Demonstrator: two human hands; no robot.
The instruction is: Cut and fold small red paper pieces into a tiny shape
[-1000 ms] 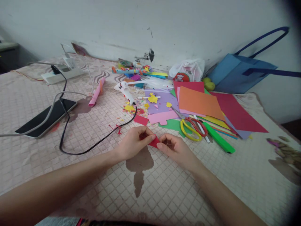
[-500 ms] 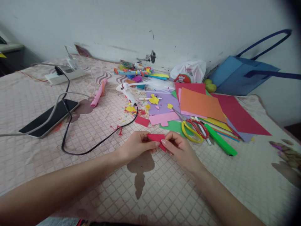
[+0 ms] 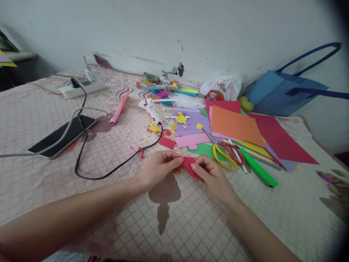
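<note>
Red paper (image 3: 188,165), both hands (image 3: 158,168) (image 3: 214,174) pinching, close together

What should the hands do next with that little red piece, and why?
Perhaps keep the left hand steady and gently press the small, red, paper-like piece with the right hand. Both hands are pinching it, one at each side, and it looks folded, though the fingers hide part, so pressing might sharpen the crease.
</note>
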